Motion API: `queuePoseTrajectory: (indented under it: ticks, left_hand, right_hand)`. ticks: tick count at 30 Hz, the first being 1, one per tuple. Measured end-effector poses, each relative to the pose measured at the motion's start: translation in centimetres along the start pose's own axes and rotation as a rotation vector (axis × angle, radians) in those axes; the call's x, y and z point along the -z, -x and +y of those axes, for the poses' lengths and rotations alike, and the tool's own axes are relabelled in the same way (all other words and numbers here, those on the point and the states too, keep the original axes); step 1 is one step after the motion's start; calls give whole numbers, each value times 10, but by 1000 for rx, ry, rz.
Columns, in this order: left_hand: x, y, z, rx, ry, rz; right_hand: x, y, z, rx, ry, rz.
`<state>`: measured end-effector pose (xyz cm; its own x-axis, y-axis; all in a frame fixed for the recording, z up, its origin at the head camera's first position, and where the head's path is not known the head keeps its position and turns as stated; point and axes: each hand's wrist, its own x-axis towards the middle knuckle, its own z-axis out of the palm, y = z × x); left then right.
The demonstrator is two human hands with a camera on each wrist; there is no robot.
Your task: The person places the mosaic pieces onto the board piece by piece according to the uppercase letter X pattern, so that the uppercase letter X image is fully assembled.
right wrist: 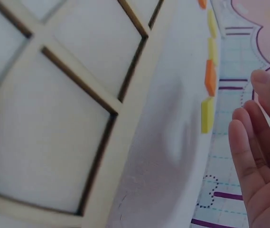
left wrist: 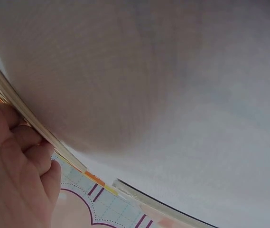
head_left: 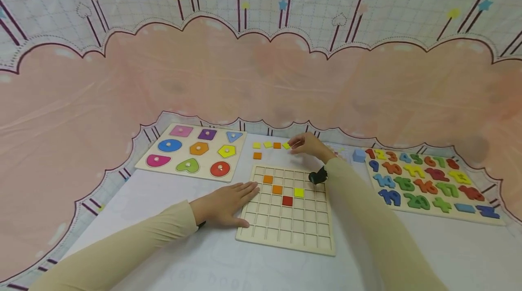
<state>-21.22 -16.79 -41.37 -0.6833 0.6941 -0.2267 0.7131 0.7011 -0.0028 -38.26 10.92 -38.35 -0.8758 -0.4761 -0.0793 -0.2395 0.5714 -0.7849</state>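
A wooden grid board [head_left: 302, 240] lies on the table with two orange tiles [head_left: 277, 189], a red tile [head_left: 287, 201] and a yellow tile [head_left: 299, 192] in its cells. My left hand [head_left: 228, 201] rests at the board's left edge, fingers straight and fingertips over the rim. Beyond the board's far edge, my right hand [head_left: 309, 146] reaches beside a loose yellow tile [right wrist: 207, 115], fingers loosely bent. In the right wrist view nothing shows between its thumb and fingers. That tile ends a short row of loose yellow and orange tiles [head_left: 277, 145].
One more orange tile [head_left: 257, 156] lies in front of the row. To the left is a shape puzzle board [head_left: 212, 155] with knobbed pieces; to the right, a number puzzle board [head_left: 438, 211]. A blue block [head_left: 359, 155] stands by the number board. Patterned cloth [head_left: 261, 78] rises behind.
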Motion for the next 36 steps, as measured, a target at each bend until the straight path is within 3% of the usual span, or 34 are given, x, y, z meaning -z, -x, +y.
queuePoseTrajectory:
  ticks: [9, 18, 36]
  left_hand:
    - [1, 0, 2, 9, 8, -12]
    - [3, 1, 3, 16, 1, -22]
    - [2, -1, 2, 27, -4, -27]
  right_hand:
    - [-1, -19, 11, 19, 8, 44]
    - [-4, -34, 21, -17, 26, 56]
    - [-6, -35, 24, -46, 40, -11]
